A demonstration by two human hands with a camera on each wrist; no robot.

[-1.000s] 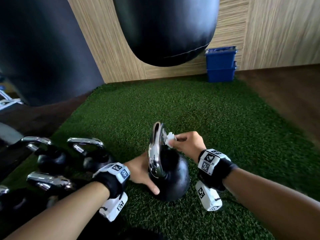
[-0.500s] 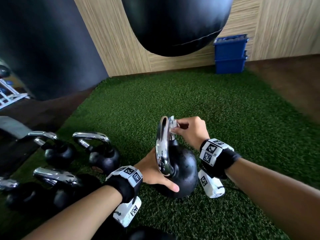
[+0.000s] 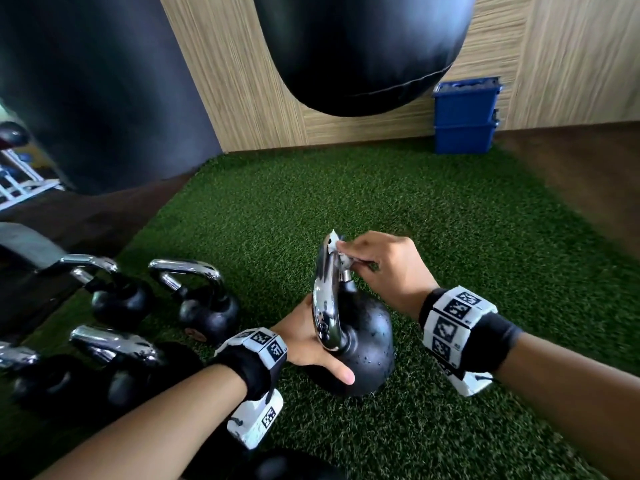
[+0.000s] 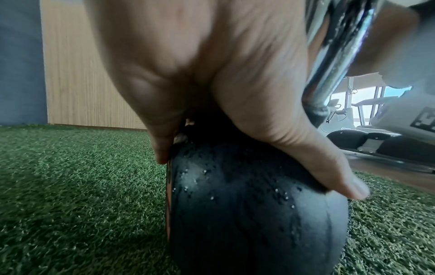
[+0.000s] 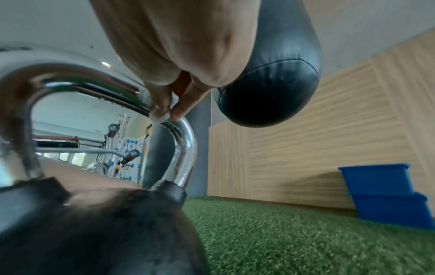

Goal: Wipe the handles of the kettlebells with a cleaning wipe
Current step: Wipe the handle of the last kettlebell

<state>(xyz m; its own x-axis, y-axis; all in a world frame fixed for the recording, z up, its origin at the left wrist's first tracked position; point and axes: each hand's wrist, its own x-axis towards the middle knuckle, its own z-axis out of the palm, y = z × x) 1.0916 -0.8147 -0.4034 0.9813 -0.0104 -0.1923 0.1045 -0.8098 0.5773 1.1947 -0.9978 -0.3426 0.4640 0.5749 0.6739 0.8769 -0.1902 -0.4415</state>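
Note:
A black kettlebell [image 3: 367,344] with a chrome handle [image 3: 325,296] stands on green turf in the middle of the head view. My left hand [image 3: 304,341] grips the ball's near left side, thumb laid across its front; in the left wrist view the palm [image 4: 212,65] lies over the wet ball [image 4: 247,214]. My right hand [image 3: 384,268] pinches a small white cleaning wipe [image 3: 337,249] against the handle's far top bend. In the right wrist view the fingertips press the wipe [image 5: 162,116] on the chrome handle [image 5: 183,148].
Several other chrome-handled kettlebells [image 3: 204,306] stand close at the left on the turf [image 3: 450,220]. A black punching bag [image 3: 356,46] hangs ahead, above the turf. Two stacked blue bins [image 3: 464,116] sit by the wooden wall, and brown floor lies to the right.
My right hand has slid the wipe up the far side of the handle to its top bend. The left hand has stayed on the ball.

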